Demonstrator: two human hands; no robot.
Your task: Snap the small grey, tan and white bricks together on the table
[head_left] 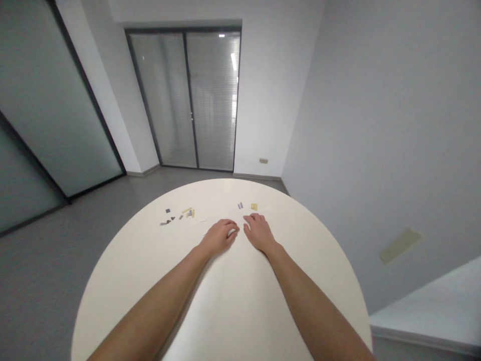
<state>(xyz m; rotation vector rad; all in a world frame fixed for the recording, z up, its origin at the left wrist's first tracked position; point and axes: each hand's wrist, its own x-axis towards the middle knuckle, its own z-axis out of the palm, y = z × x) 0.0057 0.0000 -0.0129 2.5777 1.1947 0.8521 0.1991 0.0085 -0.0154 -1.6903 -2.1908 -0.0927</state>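
Observation:
Both my forearms reach out over a round cream table (158, 281). My left hand (220, 235) rests near the table's middle with its fingers curled around a small pale piece (232, 232) that barely shows. My right hand (258, 231) lies just to the right, fingers bent down and close together, its fingertips almost meeting the left hand; whatever is under them is hidden. Just beyond the hands lie a small grey piece (240, 205) and a small tan piece (254, 206).
A scatter of several tiny grey and tan pieces (179, 215) lies at the table's far left. Past the table are grey floor, glass doors with blinds (195, 100), and a white wall on the right.

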